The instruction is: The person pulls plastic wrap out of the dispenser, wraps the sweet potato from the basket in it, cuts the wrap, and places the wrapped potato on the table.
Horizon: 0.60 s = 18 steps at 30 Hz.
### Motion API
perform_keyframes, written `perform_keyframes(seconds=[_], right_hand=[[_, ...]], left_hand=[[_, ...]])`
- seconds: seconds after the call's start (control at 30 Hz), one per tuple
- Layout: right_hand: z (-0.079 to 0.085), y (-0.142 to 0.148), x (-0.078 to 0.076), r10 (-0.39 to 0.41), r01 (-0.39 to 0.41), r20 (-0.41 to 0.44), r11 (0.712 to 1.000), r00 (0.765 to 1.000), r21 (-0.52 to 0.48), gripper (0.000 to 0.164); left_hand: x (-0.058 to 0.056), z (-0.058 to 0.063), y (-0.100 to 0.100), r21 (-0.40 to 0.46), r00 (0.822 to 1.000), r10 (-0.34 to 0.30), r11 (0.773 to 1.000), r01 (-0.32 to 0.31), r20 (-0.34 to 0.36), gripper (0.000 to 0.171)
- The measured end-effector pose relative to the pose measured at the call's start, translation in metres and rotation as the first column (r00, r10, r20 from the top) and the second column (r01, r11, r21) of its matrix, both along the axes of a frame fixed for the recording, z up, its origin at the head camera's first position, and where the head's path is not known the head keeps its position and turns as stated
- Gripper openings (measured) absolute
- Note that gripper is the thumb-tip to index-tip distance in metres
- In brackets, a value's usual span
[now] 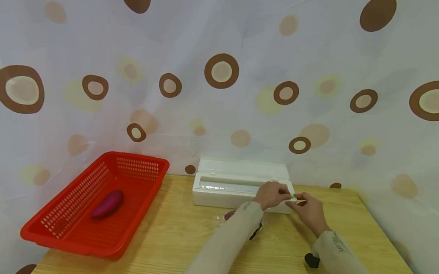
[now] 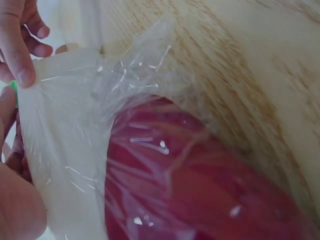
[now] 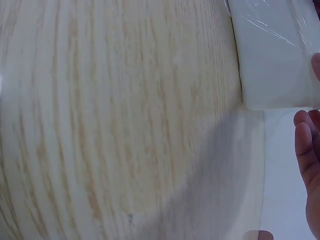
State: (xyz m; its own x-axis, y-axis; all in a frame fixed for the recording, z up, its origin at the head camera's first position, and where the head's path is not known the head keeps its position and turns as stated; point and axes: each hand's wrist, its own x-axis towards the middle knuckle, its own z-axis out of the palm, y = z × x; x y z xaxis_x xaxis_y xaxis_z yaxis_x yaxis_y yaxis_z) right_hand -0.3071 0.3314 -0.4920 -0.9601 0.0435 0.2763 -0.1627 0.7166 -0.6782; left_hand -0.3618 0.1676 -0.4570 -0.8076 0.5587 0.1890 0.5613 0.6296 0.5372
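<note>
A white cling film box (image 1: pixel 222 199) stands with its lid raised at the back of the table. My left hand (image 1: pixel 270 195) pinches a small green slider (image 1: pixel 292 196) at the box's right end. Beside it my right hand (image 1: pixel 309 211) grips the box's right front corner, thumb on the front edge and other fingers past the end. Clear film stretches down the box front to a purple sweet potato (image 2: pixel 180 170) wrapped in it, lying on the table. In the head view my left forearm hides most of that sweet potato.
A red plastic basket (image 1: pixel 142 221) stands at the left, with another purple sweet potato (image 1: pixel 107 204) inside. Wood-grain table (image 1: pixel 174 235) extends around the box to the patterned wall covering (image 1: pixel 244 109) behind.
</note>
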Motion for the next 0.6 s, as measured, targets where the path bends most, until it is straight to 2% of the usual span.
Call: perform_keyframes(seconds=[0.17,0.33,0.43,0.5,0.6], right_hand=[[-0.0038,-0.0019,-0.0014,0.0,0.002,-0.037,0.999,0.999,0.047,0.049],[0.0012,-0.0017,-0.0021,0.009,-0.003,-0.075,0.996,0.997,0.092,0.048],[0.0014,-0.0021,-0.0021,0.013,-0.004,-0.081,0.993,0.997,0.117,0.048],[0.0001,-0.003,-0.0013,0.017,-0.005,-0.08,0.991,0.997,0.136,0.046],[-0.0014,-0.0042,0.0005,0.018,-0.003,-0.089,0.987,0.996,0.163,0.041]], left_hand=[[-0.0019,-0.0024,-0.0031,0.005,0.999,-0.02,1.0,0.02,-0.046,0.016],[-0.0062,-0.0055,-0.0029,-0.04,0.991,-0.014,0.999,0.009,-0.132,0.018],[-0.0058,-0.0055,-0.0044,-0.073,0.987,-0.008,0.997,-0.003,-0.158,0.019],[-0.0043,-0.0072,-0.0053,-0.138,0.975,-0.001,0.99,-0.031,-0.224,0.02],[0.0004,-0.0076,-0.0073,-0.268,0.939,0.017,0.957,-0.115,-0.343,0.023]])
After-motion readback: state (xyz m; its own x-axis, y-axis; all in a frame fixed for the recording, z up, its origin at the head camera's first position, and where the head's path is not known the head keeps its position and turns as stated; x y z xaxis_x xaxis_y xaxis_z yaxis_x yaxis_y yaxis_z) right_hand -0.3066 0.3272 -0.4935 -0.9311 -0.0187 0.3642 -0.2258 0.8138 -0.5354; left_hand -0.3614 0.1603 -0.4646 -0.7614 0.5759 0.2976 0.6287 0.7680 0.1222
